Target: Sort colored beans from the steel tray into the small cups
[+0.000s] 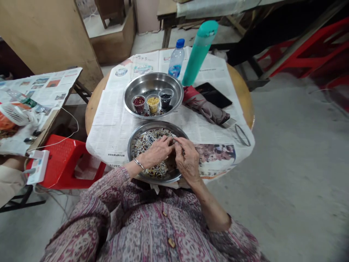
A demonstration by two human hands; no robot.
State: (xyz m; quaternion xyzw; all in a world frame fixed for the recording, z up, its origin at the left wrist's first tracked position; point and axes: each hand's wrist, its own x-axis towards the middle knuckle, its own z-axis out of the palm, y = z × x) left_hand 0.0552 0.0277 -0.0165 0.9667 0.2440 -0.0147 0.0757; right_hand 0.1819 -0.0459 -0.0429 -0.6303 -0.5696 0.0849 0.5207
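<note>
A round steel basin [130, 154] at the table's near edge holds mixed grains [145, 142], white with dark, red and yellow bits. Over its right half my left hand [158, 151] and my right hand [188, 158] meet at the fingertips. Both have bent, closed fingers; anything pinched between them is too small or hidden to make out. Just beyond sits a second steel basin [136, 85] with three clear plastic cups: one of red beans [139, 104], one of yellow grains [153, 105] and one of black beans [165, 100]. A few loose beans lie beside the cups.
Newspaper [109, 120] covers the round table. Behind the basins stand a water bottle [176, 60] and a tall green bottle [200, 52]. A folded umbrella [204, 105] and a black tablet-like device [214, 95] lie at right. A red stool [65, 163] and power strip [38, 167] are at left.
</note>
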